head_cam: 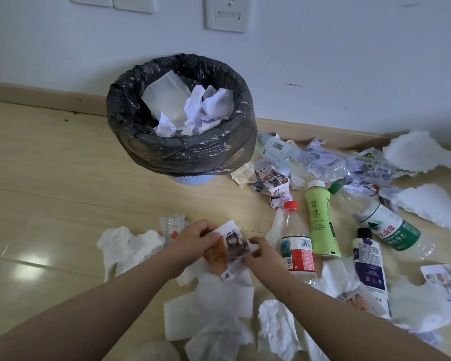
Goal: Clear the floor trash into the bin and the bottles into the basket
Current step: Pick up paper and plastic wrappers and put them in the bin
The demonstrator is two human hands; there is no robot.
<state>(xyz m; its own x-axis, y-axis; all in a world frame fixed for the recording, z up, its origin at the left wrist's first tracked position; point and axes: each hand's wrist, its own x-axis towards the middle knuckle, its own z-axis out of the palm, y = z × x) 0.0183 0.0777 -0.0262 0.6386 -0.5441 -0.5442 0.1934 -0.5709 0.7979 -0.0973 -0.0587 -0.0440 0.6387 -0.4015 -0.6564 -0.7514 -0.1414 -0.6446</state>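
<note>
A printed paper scrap [229, 250] with orange and dark pictures is pinched between my left hand [193, 241] and my right hand [263, 252], low over the floor. Behind them stands the bin [141, 142], lined with a black bag and holding crumpled white paper. To the right lie bottles: a red-capped one [297, 246], a green juice bottle [320, 220], a clear green-labelled one [385, 227], a dark purple one [370, 264] and a crushed clear one [279, 149]. No basket is in view.
White tissues [130, 243] and paper sheets [219, 300] lie on the wooden floor around my arms. A small sachet [173, 226] lies left of my hands. Torn wrappers and paper [349, 165] pile along the skirting at right. The wall is close behind the bin.
</note>
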